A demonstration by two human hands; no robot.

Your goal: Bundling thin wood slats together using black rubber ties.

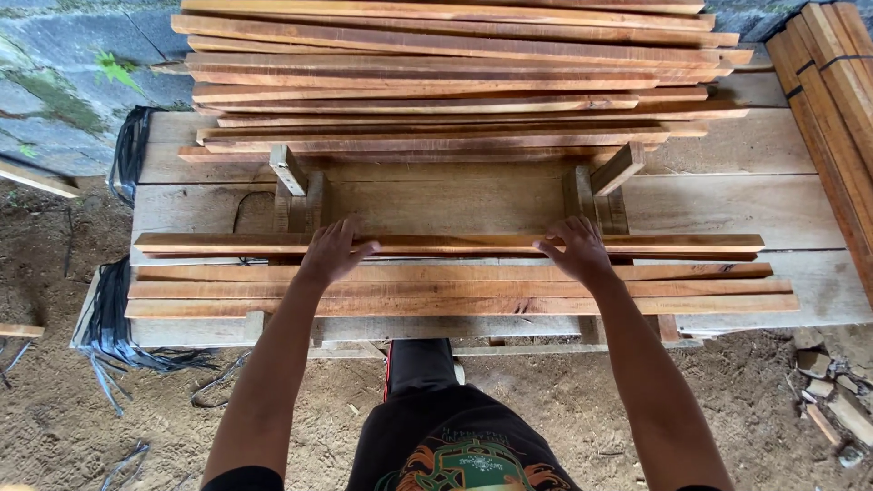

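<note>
Left hand (332, 253), right hand (573, 250) spread flat, pressing top wooden slat (455, 244); stacked slats (455, 289) nearer body.

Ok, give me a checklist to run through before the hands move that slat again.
1. Left hand on the slat: ok, fingers spread on it.
2. Right hand on the slat: ok.
3. Slat lying across both jig blocks: ok.
4. Slat level: ok, no visible tilt.
5. Near slats lying flat on the bench: ok.
6. Far stack stable: cannot tell.
</note>
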